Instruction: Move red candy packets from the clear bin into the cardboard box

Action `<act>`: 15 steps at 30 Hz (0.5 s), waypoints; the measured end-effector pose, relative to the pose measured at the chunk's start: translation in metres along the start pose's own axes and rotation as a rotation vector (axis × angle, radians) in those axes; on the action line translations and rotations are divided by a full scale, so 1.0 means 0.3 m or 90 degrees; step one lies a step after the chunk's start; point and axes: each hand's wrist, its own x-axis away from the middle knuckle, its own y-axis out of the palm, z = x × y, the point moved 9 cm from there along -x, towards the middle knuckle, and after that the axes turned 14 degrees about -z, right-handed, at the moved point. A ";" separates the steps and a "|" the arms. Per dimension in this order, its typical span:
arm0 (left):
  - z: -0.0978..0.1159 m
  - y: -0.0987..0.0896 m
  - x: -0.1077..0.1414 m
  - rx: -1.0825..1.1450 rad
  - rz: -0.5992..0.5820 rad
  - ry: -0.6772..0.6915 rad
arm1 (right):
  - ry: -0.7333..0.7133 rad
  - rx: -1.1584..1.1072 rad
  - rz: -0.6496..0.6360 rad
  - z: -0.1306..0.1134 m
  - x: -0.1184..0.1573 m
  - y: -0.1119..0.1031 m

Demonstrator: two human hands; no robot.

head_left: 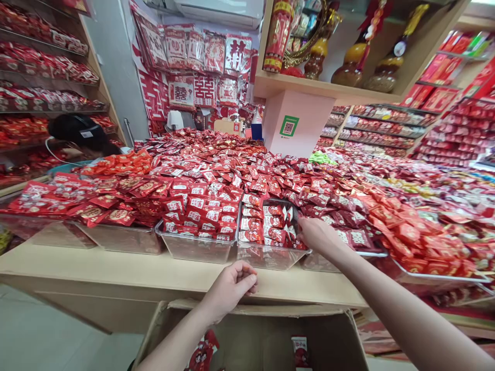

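My right hand (314, 234) reaches into the right side of a clear plastic bin (270, 256). Its fingers are curled down against small red-and-white candy packets (274, 231), and the fingertips are partly hidden, so what they hold cannot be told. In that bin the packets lie stacked in rows. Nearer to me, my left hand (234, 286) hovers before the counter edge, above a cardboard box (255, 340). Loosely closed, it shows nothing between its fingers. Inside the box are a few red packets (300, 352).
More bins of red packets (201, 211) line the wooden counter (116, 268) on both sides. A shelf unit (336, 91) with gourd ornaments stands over the right rear. At the left, a person's head (83, 135) shows behind the packets, near loaded shelves (46, 69).
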 end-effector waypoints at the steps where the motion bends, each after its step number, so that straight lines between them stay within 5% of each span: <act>1: 0.002 0.000 0.000 -0.001 0.001 -0.001 | 0.002 -0.009 -0.004 0.003 -0.001 0.004; 5: 0.000 -0.004 0.000 0.002 0.013 -0.021 | 0.015 -0.066 0.009 0.019 0.009 -0.002; 9: -0.001 -0.008 -0.001 0.011 0.013 -0.011 | -0.043 -0.173 0.102 -0.016 0.120 -0.046; 11: -0.004 -0.009 -0.003 0.019 0.010 -0.005 | -0.184 -0.245 0.048 -0.116 0.206 -0.008; 13: -0.007 -0.009 -0.003 0.023 0.010 -0.006 | -0.378 -0.290 -0.104 -0.273 0.318 0.087; 15: -0.007 -0.009 -0.003 0.022 0.011 -0.008 | -0.438 -0.288 -0.164 -0.381 0.412 0.169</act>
